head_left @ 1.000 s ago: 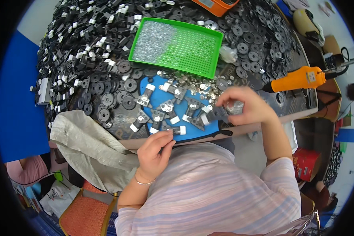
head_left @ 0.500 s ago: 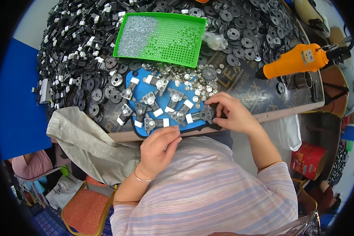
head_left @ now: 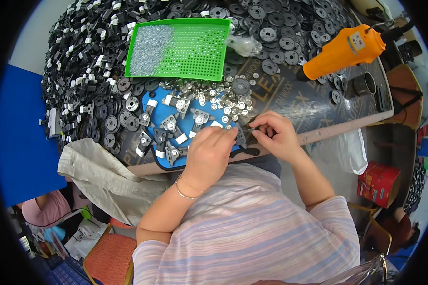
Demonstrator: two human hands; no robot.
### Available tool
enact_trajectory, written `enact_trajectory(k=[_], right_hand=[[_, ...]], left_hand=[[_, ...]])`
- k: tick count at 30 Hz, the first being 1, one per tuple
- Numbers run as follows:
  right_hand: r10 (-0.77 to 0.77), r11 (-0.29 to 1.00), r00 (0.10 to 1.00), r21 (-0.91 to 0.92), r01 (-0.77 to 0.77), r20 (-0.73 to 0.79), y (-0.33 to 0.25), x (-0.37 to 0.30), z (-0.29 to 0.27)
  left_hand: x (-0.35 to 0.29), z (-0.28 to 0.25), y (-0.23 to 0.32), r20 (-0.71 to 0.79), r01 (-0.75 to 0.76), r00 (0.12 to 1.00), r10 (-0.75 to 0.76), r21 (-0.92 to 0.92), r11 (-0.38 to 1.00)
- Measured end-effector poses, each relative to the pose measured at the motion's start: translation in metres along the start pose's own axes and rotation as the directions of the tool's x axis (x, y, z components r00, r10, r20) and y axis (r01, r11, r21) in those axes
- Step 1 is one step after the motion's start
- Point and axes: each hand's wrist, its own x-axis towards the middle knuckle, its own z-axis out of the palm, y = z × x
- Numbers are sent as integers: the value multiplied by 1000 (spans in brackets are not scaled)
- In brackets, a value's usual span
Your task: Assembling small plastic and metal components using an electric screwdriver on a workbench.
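Over the front right of the blue mat [head_left: 180, 161], my left hand [head_left: 209, 154] has its fingers drawn together, the fingertips beside a dark grey part [head_left: 241, 137] that it partly hides. Whether those fingers grip anything is hidden. Just right of it, my right hand [head_left: 277, 135] is closed in a pinch, with a small dark piece showing at the fingertips; its kind is too small to tell. Several black assemblies with white ends and metal centres, such as one assembly [head_left: 200, 118], lie on the mat. A black curved piece [head_left: 246, 152] lies at the mat's front edge.
Behind the mat are loose metal bearings [head_left: 235, 107] and a green perforated tray [head_left: 190, 77] partly filled with small metal pieces. Heaped black discs [head_left: 286, 42] and black-and-white parts [head_left: 85, 61] surround it. An orange power tool [head_left: 345, 52] hangs at right; grey cloth [head_left: 100, 171] drapes the front left.
My left hand has moved right and up over the mat, closer to my right hand, and covers parts there. My right hand stays near the same place. The whole view has shifted slightly.
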Motion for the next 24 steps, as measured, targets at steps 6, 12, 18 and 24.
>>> enact_trajectory(k=[6,12,18,24], right_hand=[[-12,1000,1000,13,11,23,2,1,4],[-69,997,998,35,68,11,-1,1,5],[-19,999,999,49,17,45,-5,0,6],[45,999,996,8,-46,80,-16,9,13]], left_hand=[[1,3,1,32,-18,999,18,8,1000],[1,3,1,43,-26,999,25,24,999],[-1,6,2,36,-7,999,6,26,1000],[-4,8,2,16,13,1000,-13,16,1000]])
